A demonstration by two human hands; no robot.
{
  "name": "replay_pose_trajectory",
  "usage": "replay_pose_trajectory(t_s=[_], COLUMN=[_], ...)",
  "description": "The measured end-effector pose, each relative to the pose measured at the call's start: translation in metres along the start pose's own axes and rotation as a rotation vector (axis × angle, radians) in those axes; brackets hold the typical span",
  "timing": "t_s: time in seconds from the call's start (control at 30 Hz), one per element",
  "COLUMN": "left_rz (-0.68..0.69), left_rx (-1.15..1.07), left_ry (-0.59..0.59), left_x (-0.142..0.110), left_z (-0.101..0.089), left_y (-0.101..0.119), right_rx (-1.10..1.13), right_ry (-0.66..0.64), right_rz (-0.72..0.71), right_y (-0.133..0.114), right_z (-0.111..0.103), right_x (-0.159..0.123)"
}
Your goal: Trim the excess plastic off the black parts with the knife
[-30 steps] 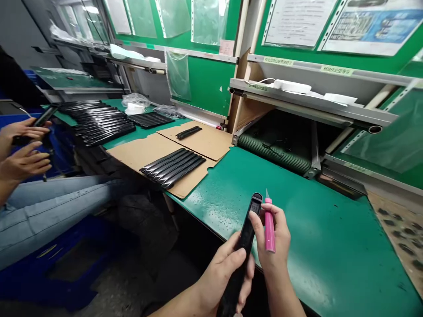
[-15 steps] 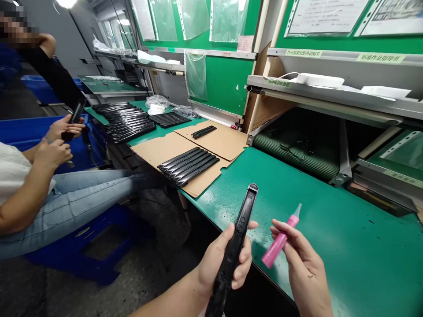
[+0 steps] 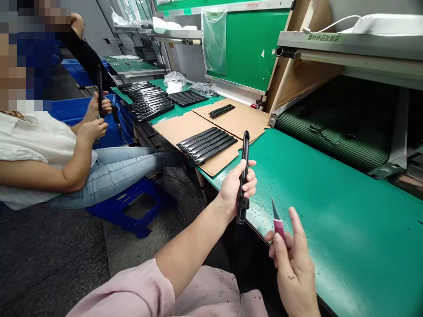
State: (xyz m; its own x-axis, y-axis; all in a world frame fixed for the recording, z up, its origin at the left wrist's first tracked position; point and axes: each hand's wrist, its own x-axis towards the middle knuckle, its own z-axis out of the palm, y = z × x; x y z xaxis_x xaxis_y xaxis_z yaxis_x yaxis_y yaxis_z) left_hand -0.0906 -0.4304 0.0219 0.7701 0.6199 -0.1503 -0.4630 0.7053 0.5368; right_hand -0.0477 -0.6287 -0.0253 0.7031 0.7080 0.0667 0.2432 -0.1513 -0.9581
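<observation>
My left hand [image 3: 238, 181] is wrapped round a long, narrow black plastic part [image 3: 245, 154], held tilted upward above the table's front edge. Its glossy outer side faces me, and a small block-like end shows below my fingers. To the right, my right hand [image 3: 294, 264] grips a pink-handled craft knife [image 3: 278, 226] between thumb and fingers. The knife's grey pointed blade points up, apart from the black part. My right index finger is stretched away from the handle. Several similar black parts [image 3: 207, 144] lie in a row on the cardboard [image 3: 218, 165] beyond my left hand.
The green table [image 3: 330, 207] has small dark scraps on it. A conveyor belt [image 3: 333, 127] runs under a metal shelf [image 3: 357, 46]. More black parts [image 3: 148, 99] lie further back. On the left, a co-worker [image 3: 49, 163] sits on a blue stool [image 3: 132, 207], holding a black part.
The black part has been turned from its hollow inner side to its glossy side. My right index finger has lifted off the knife's handle. The view has shifted right and down.
</observation>
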Motion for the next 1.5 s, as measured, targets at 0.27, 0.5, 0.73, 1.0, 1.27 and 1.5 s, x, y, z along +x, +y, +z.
replay_pose_trajectory(t_s=[0.27, 0.5, 0.73, 1.0, 1.27, 1.5], left_rz=[0.147, 0.043, -0.012, -0.089, 0.266, 0.339], left_rx=[0.287, 0.362, 0.363, 0.256, 0.181, 0.278], left_ry=[0.122, 0.114, 0.062, 0.024, 0.094, -0.038], left_x=[-0.003, -0.012, -0.019, -0.027, -0.03, -0.046], left_z=[0.002, 0.005, 0.007, 0.01, 0.019, 0.012], left_y=[-0.005, -0.013, -0.018, -0.027, -0.031, -0.03], right_rx=[-0.106, -0.187, -0.157, -0.236, 0.128, -0.043], right_ry=[-0.1, -0.118, -0.069, 0.482, -0.266, -0.026], right_rz=[-0.169, -0.307, -0.336, -0.339, 0.045, 0.02], right_y=[0.008, 0.0, -0.005, -0.005, -0.013, -0.011], right_z=[0.001, 0.003, 0.004, 0.007, 0.0, -0.019], right_x=[0.005, 0.003, 0.001, 0.013, 0.023, 0.046])
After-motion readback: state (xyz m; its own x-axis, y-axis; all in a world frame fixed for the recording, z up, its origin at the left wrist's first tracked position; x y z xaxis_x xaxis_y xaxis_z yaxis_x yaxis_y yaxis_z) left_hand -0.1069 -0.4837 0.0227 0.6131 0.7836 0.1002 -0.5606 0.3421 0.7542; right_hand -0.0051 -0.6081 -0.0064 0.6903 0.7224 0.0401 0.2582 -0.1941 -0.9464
